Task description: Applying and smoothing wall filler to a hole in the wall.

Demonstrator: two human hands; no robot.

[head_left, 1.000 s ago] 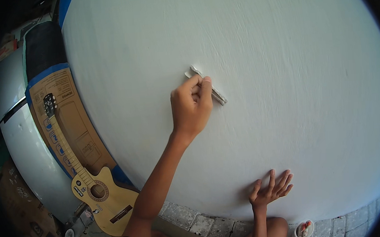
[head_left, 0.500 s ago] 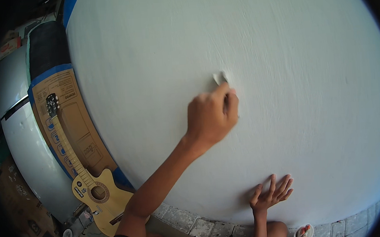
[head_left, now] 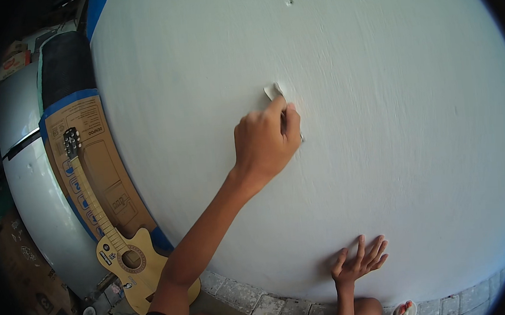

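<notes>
My left hand (head_left: 265,136) is closed round a folded piece of sandpaper (head_left: 272,91), pressing it against the pale wall (head_left: 412,99) near its middle. The pale, curled end sticks out above my fingers, and a small edge shows below them; most of it is hidden in my grip. Lower and to the right, my right hand (head_left: 360,262) lies on the wall with its fingers spread, holding nothing. Fine streaks run over the wall's surface, and a small hole (head_left: 290,2) shows near the top.
An acoustic guitar (head_left: 134,262) leans at the left against flattened cardboard (head_left: 97,151) edged with blue. Beyond it stands a silver refrigerator (head_left: 47,195). Grey paving blocks (head_left: 269,307) run along the wall's foot. A small white cup (head_left: 404,311) with things inside stands at the lower right.
My left hand has moved a little up and to the left along the wall with the sandpaper. My right hand stays in about the same place.
</notes>
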